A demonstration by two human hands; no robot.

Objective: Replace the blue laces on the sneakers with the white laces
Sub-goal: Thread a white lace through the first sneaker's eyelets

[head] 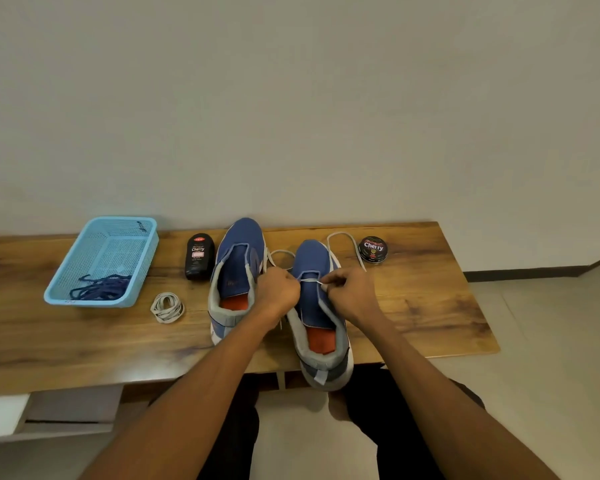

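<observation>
Two blue sneakers stand side by side on the wooden table, toes pointing away from me. The left sneaker (238,268) has no lace. A white lace (343,242) runs across the lowest eyelets of the right sneaker (314,261), its ends looping out on both sides. My left hand (278,289) grips the lace at the shoe's left edge. My right hand (349,292) pinches the lace at the right edge. A second white lace (167,307) lies coiled on the table left of the shoes. The blue laces (101,289) lie in the light blue basket (84,251).
A black bottle of Cherry liquid polish (198,256) stands between the basket and the left sneaker. A round Cherry polish tin (373,249) sits at the back right. The right sneaker's heel overhangs the table's (430,306) front edge. A wall rises right behind the table.
</observation>
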